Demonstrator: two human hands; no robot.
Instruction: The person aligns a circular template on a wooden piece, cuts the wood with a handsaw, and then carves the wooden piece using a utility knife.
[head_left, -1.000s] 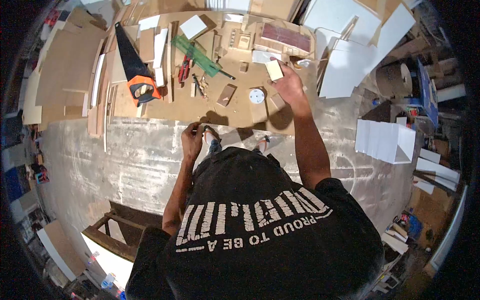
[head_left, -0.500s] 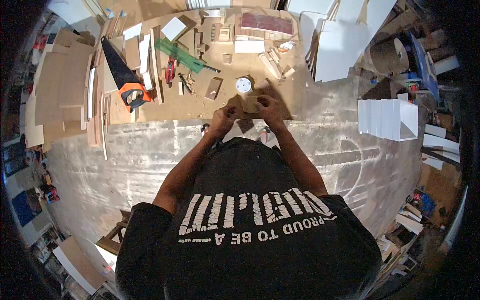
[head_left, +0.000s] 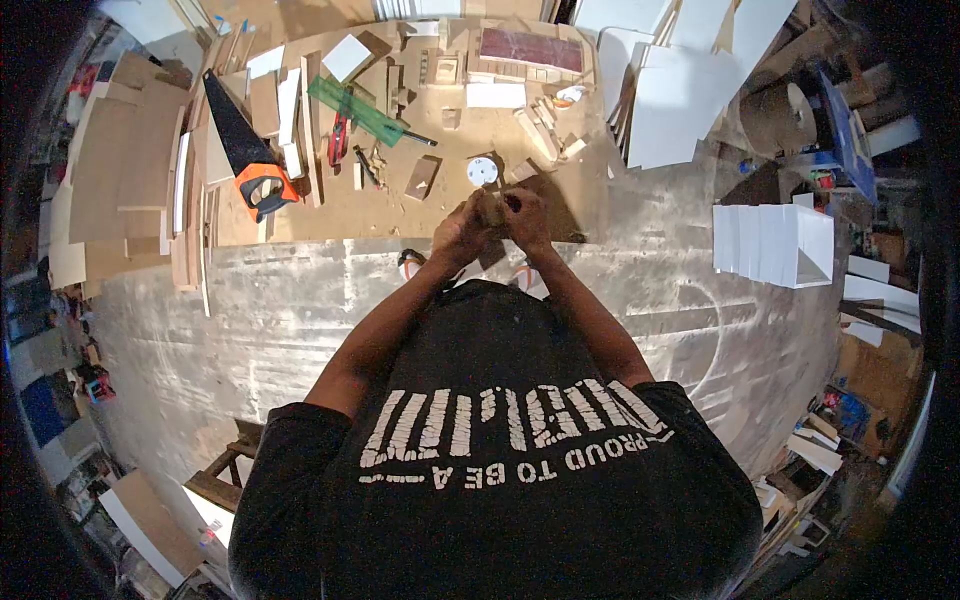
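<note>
My left hand and my right hand are close together over the near edge of the work table. Fingers of both are closed around a small brown wooden piece, largely covered by the hands, so its full shape is hard to make out. Just beyond them lies a white round disc with dark marks, like a small clock face. To its left is a small rectangular wooden block. A dark shadow falls on the table to the right of my right hand.
An orange-handled handsaw, a green transparent strip, a red tool and wood strips lie on the left of the table. Farther back sits a wooden model with a dark red top. White boards lean at the right.
My hands have drawn closer together, the right one moving left. The brown piece between them has turned and is more covered by the fingers.
</note>
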